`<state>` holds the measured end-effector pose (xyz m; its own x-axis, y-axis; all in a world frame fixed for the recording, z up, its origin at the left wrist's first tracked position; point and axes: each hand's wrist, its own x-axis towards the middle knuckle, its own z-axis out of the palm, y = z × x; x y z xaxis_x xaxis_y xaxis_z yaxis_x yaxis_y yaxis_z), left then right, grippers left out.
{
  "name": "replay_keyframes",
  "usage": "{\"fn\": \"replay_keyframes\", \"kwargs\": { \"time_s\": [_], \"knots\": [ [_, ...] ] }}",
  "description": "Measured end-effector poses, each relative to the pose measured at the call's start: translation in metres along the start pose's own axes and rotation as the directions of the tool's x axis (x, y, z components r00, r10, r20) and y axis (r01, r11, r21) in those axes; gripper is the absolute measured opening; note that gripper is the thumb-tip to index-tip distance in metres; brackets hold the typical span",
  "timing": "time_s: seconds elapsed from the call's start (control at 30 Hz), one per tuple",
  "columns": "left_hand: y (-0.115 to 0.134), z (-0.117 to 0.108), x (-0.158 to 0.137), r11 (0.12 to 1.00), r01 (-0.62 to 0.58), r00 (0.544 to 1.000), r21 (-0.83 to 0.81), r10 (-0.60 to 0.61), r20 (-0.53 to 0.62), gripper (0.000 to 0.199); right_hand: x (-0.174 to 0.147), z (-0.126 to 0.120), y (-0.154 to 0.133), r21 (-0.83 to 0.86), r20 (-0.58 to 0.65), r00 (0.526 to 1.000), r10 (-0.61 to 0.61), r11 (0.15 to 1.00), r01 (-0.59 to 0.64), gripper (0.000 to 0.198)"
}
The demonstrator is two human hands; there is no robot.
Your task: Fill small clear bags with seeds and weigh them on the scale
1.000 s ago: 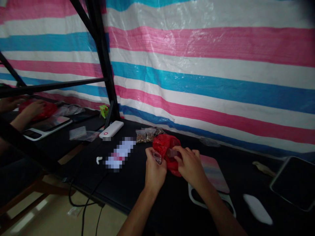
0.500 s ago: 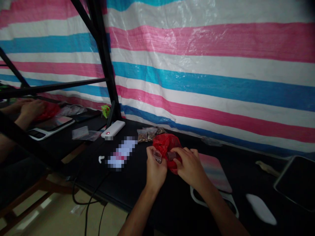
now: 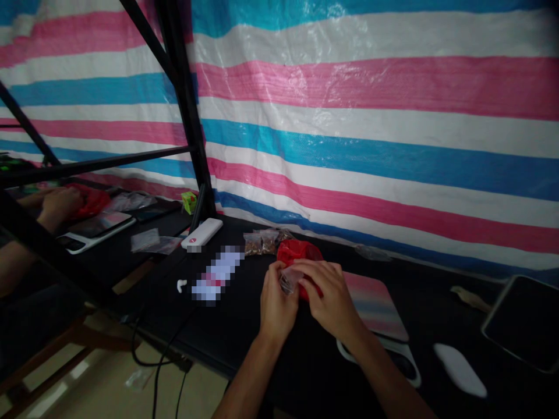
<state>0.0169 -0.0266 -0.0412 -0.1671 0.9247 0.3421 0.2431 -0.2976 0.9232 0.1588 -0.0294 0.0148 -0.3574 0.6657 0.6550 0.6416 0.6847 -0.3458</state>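
Note:
My left hand (image 3: 278, 305) is closed on a small clear plastic bag (image 3: 286, 283), pinched near its top. Close beside it, my right hand (image 3: 325, 291) has its fingers bent together over the bag's mouth. A pinkish, see-through shape (image 3: 293, 272) shows between the two hands; whether it is part of the bag or a small cup in the right fingers, I cannot tell. Right behind the hands lies a crumpled red plastic bag (image 3: 299, 250), partly hidden by them. Several small zip bags (image 3: 261, 242) with brown bits inside stand beyond it, to the left.
A scale (image 3: 373, 302) with a shiny top lies under my right forearm. Further right are a white mouse-shaped object (image 3: 460, 369) and a dark tablet (image 3: 526, 323). To the left sit a blurred phone (image 3: 217, 276), an earbud (image 3: 181, 285) and a white power bank (image 3: 202, 233). Another person's hand (image 3: 61, 203) works beyond the black frame (image 3: 186, 110).
My right hand has moved left from over the red bag to the clear bag. The brown ribbed cylinder in its fingers no longer shows plainly. The camera view has shifted slightly.

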Motion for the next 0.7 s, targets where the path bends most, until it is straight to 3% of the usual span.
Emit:
{"fn": "replay_keyframes", "kwargs": {
  "time_s": [0.13,0.27,0.4,0.53,0.6,0.7],
  "knots": [
    [0.003,0.0,0.0,0.999,-0.041,0.999,0.029,0.041,-0.007,0.033,0.0,-0.001,-0.001,-0.086,-0.052,0.995,-0.08,0.993,0.075,0.035],
    [0.005,0.001,0.0,0.993,-0.075,0.99,0.089,0.085,-0.11,0.029,0.0,-0.003,0.014,-0.245,-0.133,0.99,0.044,0.967,-0.076,0.033],
    [0.003,0.001,-0.002,0.972,-0.162,0.961,0.168,0.194,-0.198,0.041,-0.002,-0.003,0.026,-0.291,0.015,0.984,0.18,0.942,-0.168,0.035],
    [-0.002,0.0,-0.005,0.935,-0.276,0.943,0.222,0.309,-0.127,0.047,-0.002,-0.004,0.016,-0.039,0.121,0.982,0.146,0.989,-0.142,0.037],
    [-0.004,-0.001,-0.006,0.924,-0.307,0.939,0.226,0.333,-0.084,0.049,-0.001,-0.003,0.006,0.123,0.173,0.977,0.122,0.982,-0.144,0.033],
    [-0.006,0.0,-0.006,0.924,-0.322,0.941,0.205,0.337,-0.041,0.054,-0.002,0.001,-0.005,0.215,0.209,0.967,0.143,0.958,-0.189,0.03]
  ]
}}
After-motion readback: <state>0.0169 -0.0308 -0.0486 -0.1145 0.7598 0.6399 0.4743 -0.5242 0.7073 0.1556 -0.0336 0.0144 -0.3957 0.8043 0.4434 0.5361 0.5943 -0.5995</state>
